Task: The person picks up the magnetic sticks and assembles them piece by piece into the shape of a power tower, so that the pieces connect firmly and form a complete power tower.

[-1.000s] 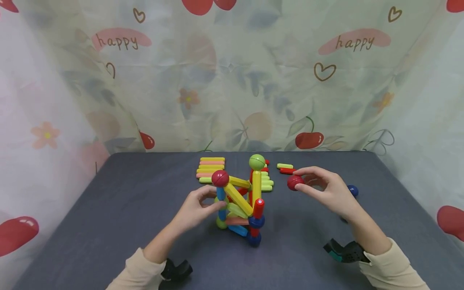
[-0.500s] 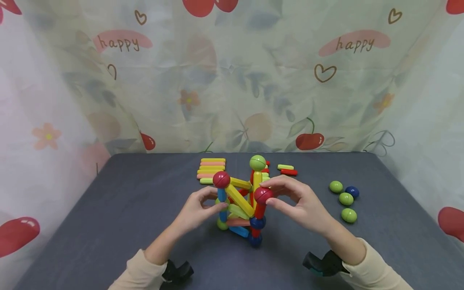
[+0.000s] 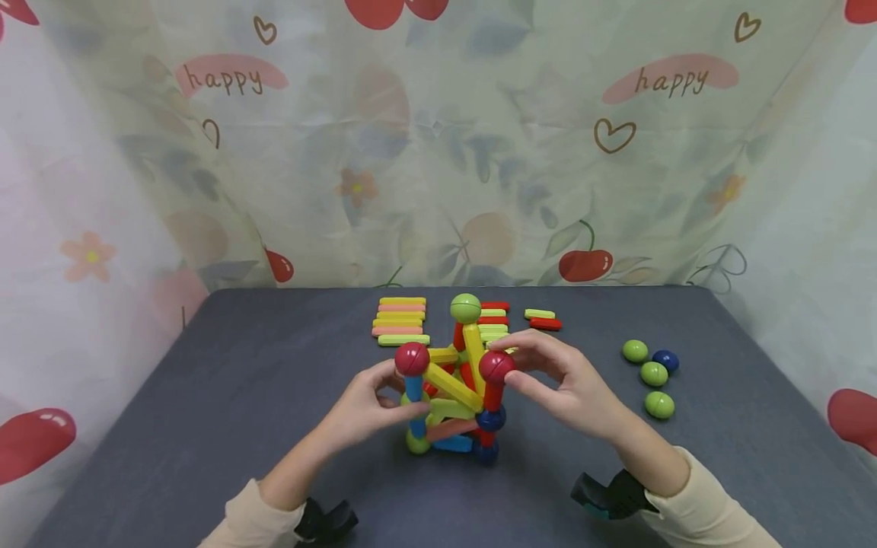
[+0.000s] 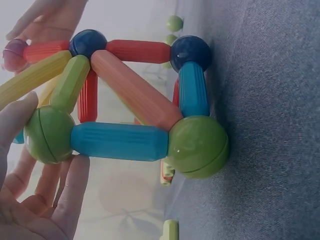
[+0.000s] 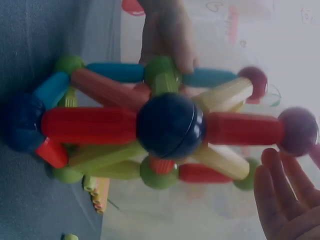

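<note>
A tower of magnetic rods and balls stands on the table between both hands. On its left column, my left hand (image 3: 366, 403) grips the middle green ball (image 4: 47, 134), thumb on one side and fingers on the other. At the right column, my right hand (image 3: 569, 380) pinches a red ball (image 3: 496, 367), which sits on the end of a red rod (image 5: 245, 128). Below that rod are a dark blue ball (image 5: 170, 125) and another red rod (image 5: 90, 125). A second red ball (image 3: 412, 358) tops the left column, and a green ball (image 3: 466, 308) the rear one.
Loose yellow, pink and green rods (image 3: 400, 312) lie in a row behind the tower. More red and green rods (image 3: 493, 320) are to their right, with a separate red rod (image 3: 545, 324) nearby. Several loose balls (image 3: 654, 374), green and dark blue, rest on the table's right side.
My right hand has brought the red ball leftward onto the upright red rod. The tower has turned slightly, its green top ball shifting left, and my left hand has moved a little with it.
</note>
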`<state>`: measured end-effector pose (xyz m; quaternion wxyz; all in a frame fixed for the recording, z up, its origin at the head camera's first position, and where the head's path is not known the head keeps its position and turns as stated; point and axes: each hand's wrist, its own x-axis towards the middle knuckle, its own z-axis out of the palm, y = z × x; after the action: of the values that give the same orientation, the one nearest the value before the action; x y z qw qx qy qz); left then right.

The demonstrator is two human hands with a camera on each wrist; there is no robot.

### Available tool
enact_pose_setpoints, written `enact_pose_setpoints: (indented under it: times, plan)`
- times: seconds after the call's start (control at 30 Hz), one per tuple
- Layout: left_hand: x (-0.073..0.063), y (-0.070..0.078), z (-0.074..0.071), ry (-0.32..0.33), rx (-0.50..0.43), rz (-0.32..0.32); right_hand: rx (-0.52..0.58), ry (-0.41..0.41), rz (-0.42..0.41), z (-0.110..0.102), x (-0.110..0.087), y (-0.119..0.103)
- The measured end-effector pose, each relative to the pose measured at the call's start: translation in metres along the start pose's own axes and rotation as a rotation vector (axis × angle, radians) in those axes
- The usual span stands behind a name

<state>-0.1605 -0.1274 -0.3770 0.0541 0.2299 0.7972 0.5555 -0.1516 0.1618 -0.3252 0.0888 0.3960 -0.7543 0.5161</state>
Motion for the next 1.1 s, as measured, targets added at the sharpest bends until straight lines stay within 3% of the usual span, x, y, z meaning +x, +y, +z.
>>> enact_pose_setpoints:
  times: [0.13, 0.23, 0.4, 0.6, 0.77, 1.1]
  plan:
    - [-0.004, 0.002, -0.001, -0.007, 0.012, 0.01, -0.044, 0.029, 0.055, -0.008, 0.003, 0.015]
    - [-0.007, 0.005, -0.001, -0.005, 0.016, 0.027, -0.127, 0.036, 0.172, -0.016, 0.008, 0.041]
    - [-0.009, 0.006, -0.001, -0.012, 0.019, 0.027, -0.262, -0.064, 0.374, -0.021, 0.015, 0.093]
    - [-0.009, 0.005, -0.001, -0.029, 0.01, 0.01, -0.326, -0.146, 0.438, -0.014, 0.022, 0.13]
    - [-0.009, 0.004, -0.002, -0.034, 0.0, 0.01, -0.389, -0.174, 0.467, -0.006, 0.028, 0.139]
    - [-0.009, 0.002, -0.003, -0.039, -0.015, 0.014, -0.497, -0.223, 0.471, -0.001, 0.024, 0.133]
